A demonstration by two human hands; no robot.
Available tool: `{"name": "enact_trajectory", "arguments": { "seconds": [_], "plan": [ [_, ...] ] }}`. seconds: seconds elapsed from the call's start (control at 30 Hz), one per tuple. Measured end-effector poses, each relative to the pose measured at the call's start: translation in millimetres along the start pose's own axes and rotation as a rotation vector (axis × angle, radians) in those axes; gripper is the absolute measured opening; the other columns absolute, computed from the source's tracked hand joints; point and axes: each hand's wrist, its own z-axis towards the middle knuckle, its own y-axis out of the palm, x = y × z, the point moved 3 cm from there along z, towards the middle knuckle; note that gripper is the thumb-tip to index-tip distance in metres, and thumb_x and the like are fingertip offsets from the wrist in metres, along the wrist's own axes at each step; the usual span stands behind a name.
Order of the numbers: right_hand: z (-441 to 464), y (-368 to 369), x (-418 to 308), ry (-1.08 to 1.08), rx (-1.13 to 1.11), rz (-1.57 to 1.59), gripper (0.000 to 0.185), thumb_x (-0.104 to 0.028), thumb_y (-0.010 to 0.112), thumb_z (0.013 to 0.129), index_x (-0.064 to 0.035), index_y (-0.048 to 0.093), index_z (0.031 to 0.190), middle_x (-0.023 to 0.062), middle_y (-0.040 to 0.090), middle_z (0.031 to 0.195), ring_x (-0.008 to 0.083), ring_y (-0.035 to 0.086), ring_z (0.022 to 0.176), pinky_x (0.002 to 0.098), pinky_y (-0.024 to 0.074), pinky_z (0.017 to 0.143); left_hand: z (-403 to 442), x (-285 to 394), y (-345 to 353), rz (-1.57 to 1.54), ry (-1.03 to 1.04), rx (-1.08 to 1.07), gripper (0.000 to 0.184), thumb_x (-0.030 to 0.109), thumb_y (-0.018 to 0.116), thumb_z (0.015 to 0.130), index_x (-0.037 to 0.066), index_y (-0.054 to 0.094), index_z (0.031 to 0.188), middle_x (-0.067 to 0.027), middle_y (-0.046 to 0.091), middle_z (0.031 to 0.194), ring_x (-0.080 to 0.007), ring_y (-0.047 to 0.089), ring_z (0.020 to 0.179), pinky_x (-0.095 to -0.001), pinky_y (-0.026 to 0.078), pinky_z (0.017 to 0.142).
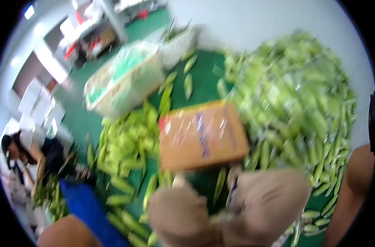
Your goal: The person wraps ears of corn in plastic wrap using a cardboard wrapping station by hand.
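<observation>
Neither of my hands shows; my bare left arm (68, 232) is at the lower left edge and my bare right arm (356, 181) at the lower right. In front of my beige-trousered knees (270, 201) lies a brown cardboard box (204, 138) with shiny clear wrap or tape on top. Right of the box rises a big heap of green corn cobs (294, 103), many in clear plastic. Loose green cobs or husks (125, 142) are piled to its left.
A pale crate lined with green plastic (125, 78) stands at the upper left, with a white basket (179, 45) behind it. At the left a co-worker (31, 150) bends over leafy corn (51, 197). A blue cloth or bag (86, 210) lies nearby on the green floor (206, 61).
</observation>
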Motion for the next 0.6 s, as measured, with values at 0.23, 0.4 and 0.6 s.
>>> {"name": "enact_trajectory", "arguments": {
  "seconds": [0.23,0.4,0.6],
  "plan": [
    [117,53,-109,-0.373,0.166,0.526,0.032,-0.019,0.049,0.109,0.0044,0.064,0.125,0.0059,0.07,0.108,0.0205,0.063,0.105,0.0414,0.046,0.107,-35,-16,-90,0.463,-0.09,0.267,0.019,0.022,0.063,0.098,0.006,0.065,0.107,-0.006,0.066,0.098,-0.0154,0.06,0.086,-0.0304,0.047,0.084],
    [-7,172,24,0.026,-0.666,0.235,0.047,-0.031,0.038,0.114,0.0036,0.055,0.14,0.0093,0.066,0.113,0.0221,0.061,0.114,0.0404,0.0398,0.113,-361,-54,-309,0.997,-1.111,0.478,0.012,0.008,0.068,0.092,0.005,0.07,0.104,-0.0011,0.069,0.094,-0.0096,0.059,0.082,-0.0256,0.046,0.073],
    [-87,224,41,0.552,-0.944,0.271,0.038,-0.027,0.049,0.111,-0.0016,0.058,0.138,0.0045,0.065,0.108,0.016,0.063,0.105,0.0336,0.0487,0.101,-491,-4,-343,1.652,-1.211,-0.328,0.059,-0.005,0.064,0.072,0.016,0.065,0.127,-0.0103,0.061,0.139,-0.031,0.053,0.133,-0.0429,0.044,0.111]
  ]
}}
